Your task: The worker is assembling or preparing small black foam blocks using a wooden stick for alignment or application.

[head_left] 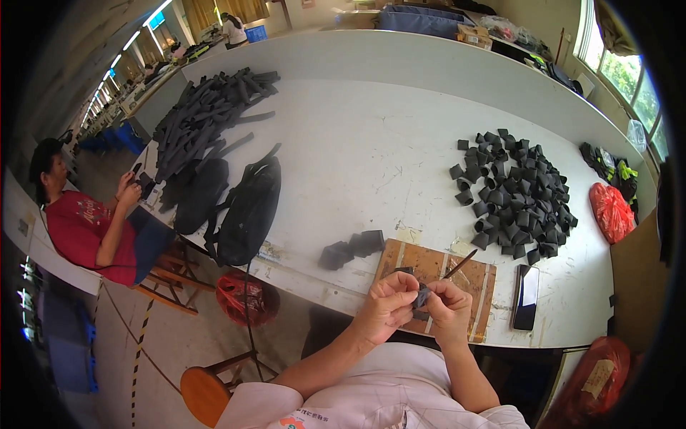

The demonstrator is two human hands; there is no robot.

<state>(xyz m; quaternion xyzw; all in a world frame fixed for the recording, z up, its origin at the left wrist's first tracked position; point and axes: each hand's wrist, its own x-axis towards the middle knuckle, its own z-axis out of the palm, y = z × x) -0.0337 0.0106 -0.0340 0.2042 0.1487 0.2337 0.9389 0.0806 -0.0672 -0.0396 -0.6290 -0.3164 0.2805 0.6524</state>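
Observation:
My left hand (386, 306) and my right hand (450, 306) meet over the near edge of the table. Between their fingertips they pinch a small black fabric piece (421, 294). A thin, dark pointed stick (461, 263) sticks up beside my right fingers; whether that hand grips it or it lies on the board, I cannot tell. Beneath both hands is a worn brown board (471, 282) with pale strips across it. More black fabric lies partly under my left hand. Left of the board rest a few black fabric pieces (350, 248).
A heap of short black fabric loops (514, 193) covers the table's right side. Black strips (207, 118) are piled far left, near a black bag (250, 204). A phone (526, 297) and red plastic bag (612, 212) lie right. A co-worker (89, 222) sits left; a stool (204, 395) stands below.

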